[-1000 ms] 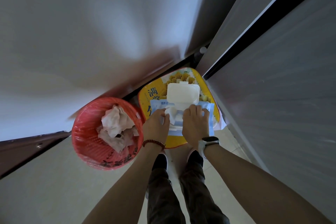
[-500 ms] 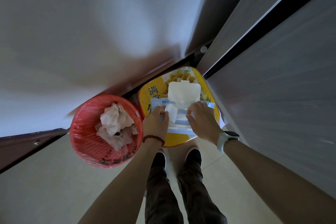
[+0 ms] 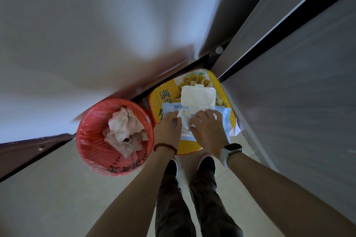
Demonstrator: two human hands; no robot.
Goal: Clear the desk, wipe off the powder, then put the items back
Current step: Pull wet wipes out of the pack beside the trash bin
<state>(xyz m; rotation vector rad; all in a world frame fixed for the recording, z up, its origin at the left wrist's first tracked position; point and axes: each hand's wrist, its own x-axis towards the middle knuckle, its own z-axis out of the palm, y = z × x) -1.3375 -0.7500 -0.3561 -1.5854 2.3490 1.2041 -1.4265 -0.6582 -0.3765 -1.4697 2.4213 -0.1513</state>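
Wet-wipe pack [image 3: 225, 114] lies on the yellow tin [image 3: 163, 100], lid [image 3: 198, 96] flipped open. Left hand [image 3: 168, 130] pinches the white wipe [image 3: 184, 118] at the opening; right hand [image 3: 209, 131] presses flat on the pack. Beside it, a red basket [image 3: 92, 152] holds crumpled wipes [image 3: 123, 131] on the pale tiled floor [image 3: 48, 188].

The bin [image 3: 100, 152] is red plastic with a perforated wall, lined with thin glossy film. The tissues [image 3: 123, 129] in it are crumpled matt paper. The tin [image 3: 165, 100] looks like glossy printed yellow metal. The wipe pack [image 3: 224, 121] is smooth blue plastic film, its lid [image 3: 198, 96] matt white hard plastic; the wipe [image 3: 184, 119] looks like soft white cloth. The floor [image 3: 57, 188] is smooth pale tile with a faint sheen.
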